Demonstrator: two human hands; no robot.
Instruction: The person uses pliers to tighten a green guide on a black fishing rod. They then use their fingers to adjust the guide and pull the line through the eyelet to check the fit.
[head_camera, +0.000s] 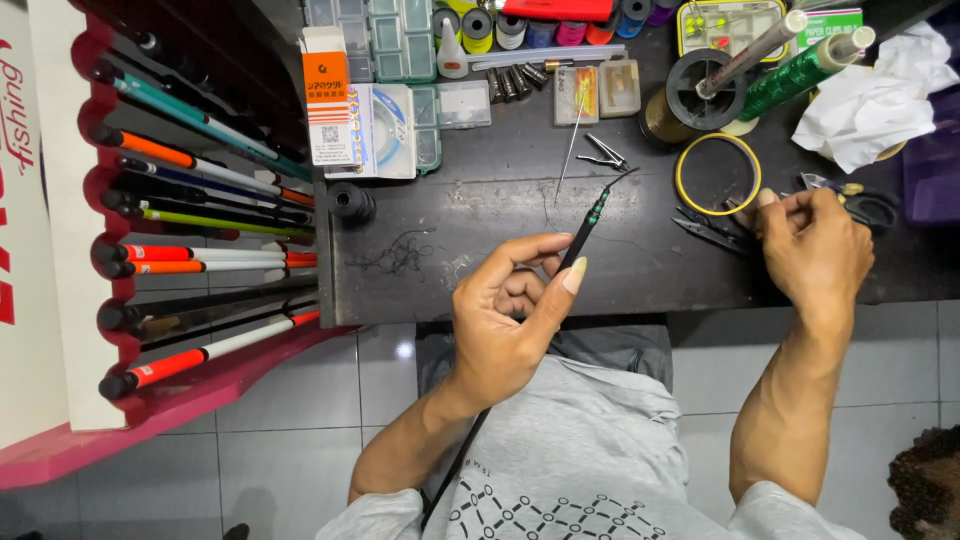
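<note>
Two hands at a dark surface (480, 215)

Left hand (510, 310) pinches a thin black rod (583, 235) pointing toward 1 o'clock; right hand (815, 245), at 3 o'clock, seems closed on something small.

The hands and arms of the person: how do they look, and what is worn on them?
Both hands, the left hand and the right hand, are bare: no gloves, rings or watch show. The forearms are bare too. Short sleeves of a grey T-shirt begin near the bottom edge of the picture. The shirt has a dark geometric line pattern printed on the front. The left thumbnail is rather long.
</note>
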